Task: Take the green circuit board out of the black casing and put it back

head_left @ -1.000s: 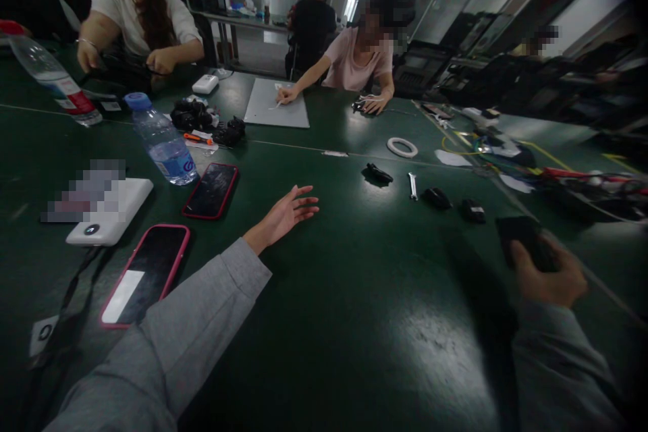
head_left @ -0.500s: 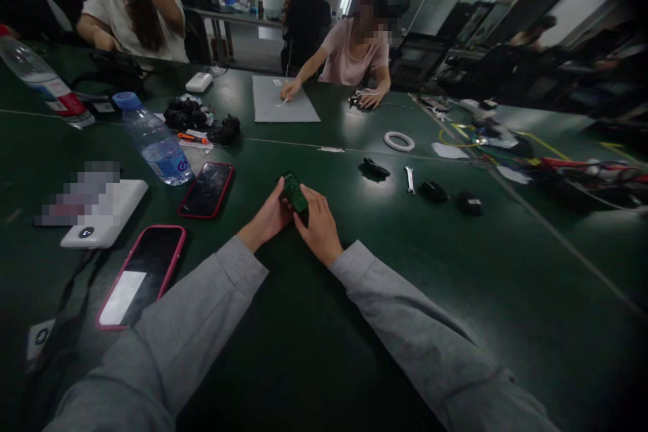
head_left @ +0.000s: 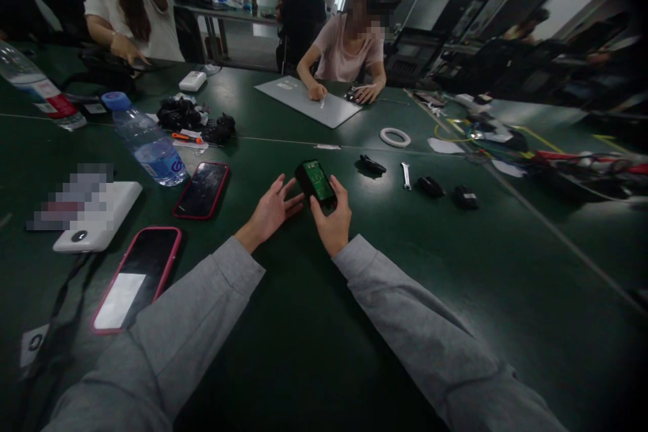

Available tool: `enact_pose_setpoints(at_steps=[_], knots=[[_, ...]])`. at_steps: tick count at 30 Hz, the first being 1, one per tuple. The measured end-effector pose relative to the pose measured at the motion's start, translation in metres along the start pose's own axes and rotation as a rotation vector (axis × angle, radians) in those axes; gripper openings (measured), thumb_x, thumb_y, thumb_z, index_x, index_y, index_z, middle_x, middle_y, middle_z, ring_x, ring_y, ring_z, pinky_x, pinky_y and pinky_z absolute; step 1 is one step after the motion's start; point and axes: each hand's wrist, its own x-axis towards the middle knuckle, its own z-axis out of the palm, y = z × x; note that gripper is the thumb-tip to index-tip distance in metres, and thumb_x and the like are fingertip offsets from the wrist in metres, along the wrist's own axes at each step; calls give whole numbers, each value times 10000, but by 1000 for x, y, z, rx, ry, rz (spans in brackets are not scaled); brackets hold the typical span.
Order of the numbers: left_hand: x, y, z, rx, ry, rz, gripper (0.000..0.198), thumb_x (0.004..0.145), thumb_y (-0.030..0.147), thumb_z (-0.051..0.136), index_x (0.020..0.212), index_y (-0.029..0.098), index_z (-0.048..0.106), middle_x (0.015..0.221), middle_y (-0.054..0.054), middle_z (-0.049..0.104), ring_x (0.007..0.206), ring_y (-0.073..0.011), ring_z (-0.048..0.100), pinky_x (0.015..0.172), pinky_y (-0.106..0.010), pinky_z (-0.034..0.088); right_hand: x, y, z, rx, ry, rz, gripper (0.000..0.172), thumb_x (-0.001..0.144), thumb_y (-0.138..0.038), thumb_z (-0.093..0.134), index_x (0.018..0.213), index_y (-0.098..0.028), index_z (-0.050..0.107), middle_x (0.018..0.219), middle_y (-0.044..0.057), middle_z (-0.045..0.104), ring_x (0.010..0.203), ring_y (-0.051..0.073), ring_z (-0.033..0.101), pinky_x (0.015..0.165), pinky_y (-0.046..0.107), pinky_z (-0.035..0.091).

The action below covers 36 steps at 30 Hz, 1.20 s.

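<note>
Between the thumb and fingers of my right hand [head_left: 334,216] is a black case with a green circuit board [head_left: 317,181], its board side facing up toward me. My left hand [head_left: 273,209] is open just left of it, fingers apart and palm turned toward the case; whether a fingertip touches the case's edge I cannot tell. To the right on the green table lie a small black part [head_left: 372,165], a wrench [head_left: 406,177] and two black blocks, one nearer [head_left: 430,187] and one farther right [head_left: 465,197].
On my left are two red-framed phones [head_left: 202,190] [head_left: 139,277], a white power bank [head_left: 101,216] and water bottles [head_left: 152,145]. A white tape ring [head_left: 395,138] lies beyond the wrench. Across the table a person [head_left: 349,47] rests a hand on a grey panel [head_left: 308,100]. Cables [head_left: 572,165] lie at right.
My left hand has come off the circuit board case and opened. My right hand has turned the case and moved it slightly right. Across the table, the grey panel has been rotated.
</note>
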Motion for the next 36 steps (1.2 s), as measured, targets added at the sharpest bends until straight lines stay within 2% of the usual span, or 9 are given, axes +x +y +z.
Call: enact_pose_setpoints(at_steps=[2,5,10,14,18,24,29,33,36], knots=[[0,-3,0,32,18,74,746,880,213,582,1525,429,275,1607,3,376,1195,-208,638,1082,-398,416,4,8,-2,21,67,46,602,888,-372,633,1431,-198,438,1398,135,535,1317,245,530,1113,495,460],[1,-9,1,92,22,109,914,819,82,552,1567,434,162,1642,3,312,1238,-211,620,1102,-380,393,8,17,-4,63,94,113,601,869,-387,654,1400,-197,446,1334,135,575,1248,240,578,1081,479,485],[2,-12,4,159,32,102,944,802,-13,478,1581,406,149,1643,-33,308,1253,-246,613,1022,-377,465,7,17,-2,111,24,163,602,856,-373,663,1385,-194,437,1296,136,593,1200,228,604,1059,452,500],[2,-12,6,141,46,98,950,799,-41,479,1579,401,165,1638,-45,321,1250,-234,616,1017,-360,480,5,13,-2,117,-8,156,597,845,-353,677,1374,-215,436,1299,122,595,1204,225,602,1062,449,501],[2,-13,6,107,46,76,963,809,-26,498,1572,445,146,1641,-26,315,1266,-228,605,1034,-367,483,5,14,-2,137,-19,157,582,856,-342,662,1376,-225,427,1309,113,590,1216,224,596,1062,448,503],[2,-12,4,109,43,74,948,816,-25,490,1567,448,158,1637,-22,322,1271,-232,602,1026,-374,492,5,13,-2,144,-23,168,569,853,-341,663,1360,-209,440,1281,120,602,1202,229,606,1060,442,505],[4,-14,0,206,32,127,882,817,21,571,1547,392,242,1625,-53,348,1151,-219,675,1004,-341,494,5,14,-2,124,-30,159,557,861,-347,654,1358,-220,435,1291,114,600,1207,223,604,1053,438,511],[3,-15,0,214,126,178,716,890,171,627,1515,344,325,1539,-73,484,1031,-187,716,1019,-347,483,5,12,-2,133,-26,165,554,844,-339,671,1334,-214,446,1268,114,611,1184,224,615,1048,439,511],[4,-13,0,148,160,178,512,970,392,548,1458,294,428,1464,-71,568,1165,-221,664,1053,-374,457,5,10,-2,129,-19,150,547,840,-342,677,1322,-209,456,1271,115,605,1185,223,611,1044,427,511]])
